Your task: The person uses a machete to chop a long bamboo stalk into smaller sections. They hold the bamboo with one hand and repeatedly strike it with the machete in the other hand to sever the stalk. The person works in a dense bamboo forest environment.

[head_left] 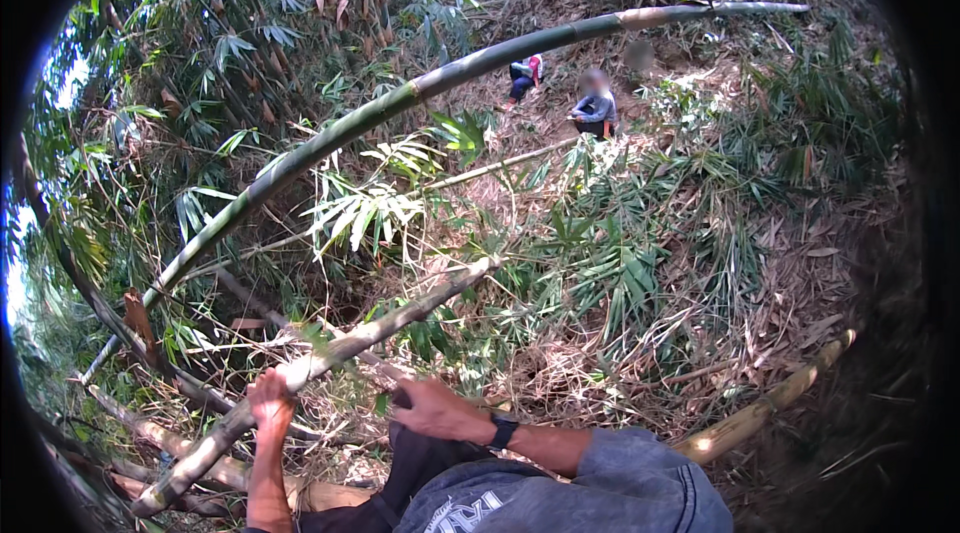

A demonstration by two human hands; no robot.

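Note:
A pale, mottled bamboo pole (pixel 395 321) slants from the lower left up toward the middle. Near its lower part my left hand (pixel 271 401) is wrapped over it. My right hand (pixel 432 411), with a dark watch (pixel 503 430) on the wrist, is closed just below and right of the pole, in front of my dark-trousered knee (pixel 420 458). A small dark shape shows at its fingers; I cannot make out what it is.
A long green bamboo stem (pixel 370 113) arches across the view. Behind me at right lies a thick yellowish pole (pixel 770 408). Cut leafy branches (pixel 640 278) and dry litter cover the slope. Two people sit uphill, one in a grey top (pixel 597 110), another farther off (pixel 524 75).

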